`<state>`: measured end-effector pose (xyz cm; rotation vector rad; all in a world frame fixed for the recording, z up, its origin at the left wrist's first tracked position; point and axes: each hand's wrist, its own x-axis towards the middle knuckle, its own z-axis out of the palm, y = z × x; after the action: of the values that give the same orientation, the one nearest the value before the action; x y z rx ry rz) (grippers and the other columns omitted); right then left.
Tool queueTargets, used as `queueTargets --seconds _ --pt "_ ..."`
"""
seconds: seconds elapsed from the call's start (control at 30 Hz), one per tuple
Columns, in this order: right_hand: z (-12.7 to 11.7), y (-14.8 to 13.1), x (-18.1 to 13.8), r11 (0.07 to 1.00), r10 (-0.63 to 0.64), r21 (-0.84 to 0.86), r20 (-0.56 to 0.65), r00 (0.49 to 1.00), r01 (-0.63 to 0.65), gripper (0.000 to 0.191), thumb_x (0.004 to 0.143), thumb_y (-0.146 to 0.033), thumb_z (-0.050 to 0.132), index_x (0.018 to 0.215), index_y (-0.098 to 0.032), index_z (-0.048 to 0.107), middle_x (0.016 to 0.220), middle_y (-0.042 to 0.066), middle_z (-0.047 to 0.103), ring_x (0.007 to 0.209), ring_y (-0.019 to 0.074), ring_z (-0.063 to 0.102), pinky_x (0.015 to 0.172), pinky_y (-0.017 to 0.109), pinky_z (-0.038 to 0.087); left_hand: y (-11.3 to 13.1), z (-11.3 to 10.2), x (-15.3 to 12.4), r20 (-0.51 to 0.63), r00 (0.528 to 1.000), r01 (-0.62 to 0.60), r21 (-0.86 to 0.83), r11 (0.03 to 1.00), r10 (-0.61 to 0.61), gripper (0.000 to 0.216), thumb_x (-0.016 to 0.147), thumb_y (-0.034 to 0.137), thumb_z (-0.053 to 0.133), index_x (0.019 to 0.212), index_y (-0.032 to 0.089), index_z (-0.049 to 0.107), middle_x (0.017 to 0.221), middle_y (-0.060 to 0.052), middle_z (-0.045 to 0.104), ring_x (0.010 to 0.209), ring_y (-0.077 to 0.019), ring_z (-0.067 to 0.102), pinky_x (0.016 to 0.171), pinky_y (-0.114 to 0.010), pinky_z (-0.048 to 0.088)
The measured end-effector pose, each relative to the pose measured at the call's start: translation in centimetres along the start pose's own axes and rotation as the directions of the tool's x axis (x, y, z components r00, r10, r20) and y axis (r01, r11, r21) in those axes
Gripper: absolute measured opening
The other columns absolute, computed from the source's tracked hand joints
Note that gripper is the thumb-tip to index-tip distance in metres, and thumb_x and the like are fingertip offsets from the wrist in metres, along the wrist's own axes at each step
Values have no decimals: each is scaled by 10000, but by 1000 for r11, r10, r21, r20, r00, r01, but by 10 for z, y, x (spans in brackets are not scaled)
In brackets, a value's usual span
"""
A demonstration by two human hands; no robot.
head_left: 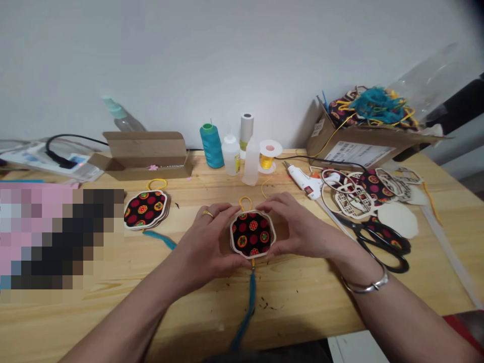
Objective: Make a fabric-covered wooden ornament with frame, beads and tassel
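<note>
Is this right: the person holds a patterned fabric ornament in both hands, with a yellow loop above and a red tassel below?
No: the tassel is blue, not red, as the head view shows. The left hand and right hand hold the ornament, yellow loop above.

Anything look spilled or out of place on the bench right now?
Dark crumbs are scattered on the wooden table, mostly toward the front edge, and look like spilled debris. A pixelated block also covers the table's left side, so I can't check that area.
</note>
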<state>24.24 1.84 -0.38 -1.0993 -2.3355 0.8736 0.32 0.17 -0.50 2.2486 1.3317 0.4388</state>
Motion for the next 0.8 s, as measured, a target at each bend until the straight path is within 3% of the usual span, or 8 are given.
queueTargets --seconds 0.4,0.8 --pt "3 -2 3 998 -14 -57 47 999 17 647 620 -472 778 1161 -212 536 1095 81 530 1053 255 434 901 396 399 6 -3 1 46 997 -67 89 994 63 552 703 419 692 1171 182 520 1158 -95 555 1066 -278 451 918 -423 401" --pt "3 -5 4 996 -18 -89 43 999 22 639 641 -501 755 1155 -195 532 1090 91 535 1024 251 450 892 394 398 -3 3 2 4 994 -114 108 988 114 560 697 428 690 1168 176 523 1121 -98 570 1023 -273 470 884 -418 418"
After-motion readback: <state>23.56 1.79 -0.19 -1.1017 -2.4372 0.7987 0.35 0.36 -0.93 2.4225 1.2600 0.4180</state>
